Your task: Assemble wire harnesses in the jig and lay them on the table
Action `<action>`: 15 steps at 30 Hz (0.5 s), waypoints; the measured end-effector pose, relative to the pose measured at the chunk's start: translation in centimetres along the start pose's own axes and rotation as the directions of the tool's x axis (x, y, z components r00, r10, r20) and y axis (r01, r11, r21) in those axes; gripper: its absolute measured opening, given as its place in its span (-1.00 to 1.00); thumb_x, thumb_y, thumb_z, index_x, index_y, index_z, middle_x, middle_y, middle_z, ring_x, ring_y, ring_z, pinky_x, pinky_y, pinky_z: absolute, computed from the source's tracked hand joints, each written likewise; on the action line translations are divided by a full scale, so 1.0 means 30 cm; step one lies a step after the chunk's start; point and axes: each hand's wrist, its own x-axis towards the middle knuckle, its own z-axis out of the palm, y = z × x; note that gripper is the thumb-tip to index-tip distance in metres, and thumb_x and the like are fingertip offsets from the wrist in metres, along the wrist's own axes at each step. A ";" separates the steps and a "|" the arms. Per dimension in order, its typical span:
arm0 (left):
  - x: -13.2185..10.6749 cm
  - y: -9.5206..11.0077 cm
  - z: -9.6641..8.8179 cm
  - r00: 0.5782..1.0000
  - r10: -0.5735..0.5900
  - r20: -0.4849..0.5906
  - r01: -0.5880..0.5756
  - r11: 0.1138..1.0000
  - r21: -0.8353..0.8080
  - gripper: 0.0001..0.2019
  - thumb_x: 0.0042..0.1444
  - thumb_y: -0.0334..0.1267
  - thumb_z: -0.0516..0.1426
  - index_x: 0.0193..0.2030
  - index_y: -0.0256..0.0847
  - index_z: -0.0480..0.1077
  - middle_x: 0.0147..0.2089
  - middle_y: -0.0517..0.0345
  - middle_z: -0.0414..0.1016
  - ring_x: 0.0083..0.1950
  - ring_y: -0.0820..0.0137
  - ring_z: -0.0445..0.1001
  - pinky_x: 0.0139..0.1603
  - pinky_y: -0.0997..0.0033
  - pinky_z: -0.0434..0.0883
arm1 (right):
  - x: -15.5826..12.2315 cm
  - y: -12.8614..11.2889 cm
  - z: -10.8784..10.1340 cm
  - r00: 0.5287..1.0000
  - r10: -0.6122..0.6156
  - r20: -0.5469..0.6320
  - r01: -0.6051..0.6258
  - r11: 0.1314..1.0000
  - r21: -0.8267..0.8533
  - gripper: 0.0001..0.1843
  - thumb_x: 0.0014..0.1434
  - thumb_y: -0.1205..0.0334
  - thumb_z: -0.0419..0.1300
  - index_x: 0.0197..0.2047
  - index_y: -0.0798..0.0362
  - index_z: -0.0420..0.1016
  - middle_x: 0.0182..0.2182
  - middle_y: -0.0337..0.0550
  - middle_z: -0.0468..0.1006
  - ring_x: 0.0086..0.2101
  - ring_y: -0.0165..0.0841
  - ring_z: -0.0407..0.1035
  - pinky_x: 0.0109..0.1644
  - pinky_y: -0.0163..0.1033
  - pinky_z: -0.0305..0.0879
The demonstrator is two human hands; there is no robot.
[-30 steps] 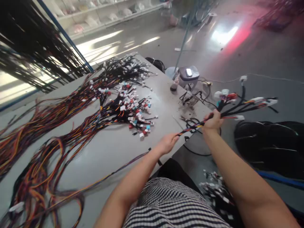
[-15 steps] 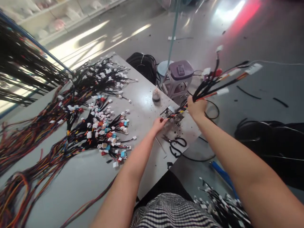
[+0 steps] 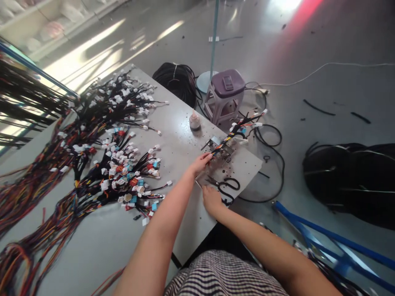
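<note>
My left hand (image 3: 202, 162) is closed around a wire harness (image 3: 228, 139), a taped bundle of coloured wires in black sleeving. Its connector end lies beyond the table's far edge, over a small metal fixture (image 3: 225, 154). My right hand (image 3: 212, 200) is on the tabletop, fingers drawn together at a thin metal rod (image 3: 199, 184), whose lower part it hides. Black-handled scissors (image 3: 228, 185) lie just beyond the right hand, handles partly behind it.
Piles of wire harnesses (image 3: 123, 172) with white, red and blue connectors cover the table's left. A small bottle (image 3: 194, 122) stands near the far edge. Past it are a purple stool (image 3: 228, 84) with a phone and black tubing coils (image 3: 175, 80). A blue frame (image 3: 333, 238) stands lower right.
My right hand has let go of the harness's connector end and come down to the rod on the table. The connector end has dropped. My left hand still grips the harness.
</note>
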 end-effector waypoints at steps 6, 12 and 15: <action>-0.002 -0.013 0.015 0.999 -0.026 -0.018 0.024 0.995 -0.101 -0.56 -0.01 0.06 0.26 -0.09 -0.20 0.49 -0.09 0.03 0.54 -0.54 0.61 0.21 -0.61 0.56 -0.09 | -0.016 0.102 0.016 0.999 -0.013 -0.048 0.030 0.932 0.362 -0.66 0.26 0.37 0.01 0.01 0.16 0.52 -0.02 0.07 0.51 -0.09 -0.20 0.46 0.02 -0.19 0.34; 0.001 -0.041 0.007 1.000 0.026 0.016 -0.021 0.974 -0.226 -0.54 -0.08 0.02 0.32 -0.10 -0.26 0.52 -0.13 -0.01 0.53 -0.56 0.64 0.14 -0.62 0.57 -0.10 | -0.116 0.361 -0.050 0.879 0.375 -0.294 0.069 0.510 0.857 -0.57 0.15 -0.03 0.11 -0.20 0.12 0.65 -0.24 -0.01 0.63 -0.18 -0.12 0.51 -0.03 -0.09 0.42; 0.001 -0.049 0.009 0.999 0.039 0.004 -0.037 0.966 -0.257 -0.54 -0.09 0.00 0.33 -0.11 -0.26 0.52 -0.14 0.00 0.53 -0.56 0.64 0.14 -0.62 0.59 -0.11 | -0.126 0.414 -0.111 0.775 0.517 -0.363 0.141 0.418 0.897 -0.54 0.00 -0.12 0.20 -0.27 0.08 0.68 -0.25 -0.02 0.63 -0.17 -0.08 0.52 -0.03 -0.06 0.44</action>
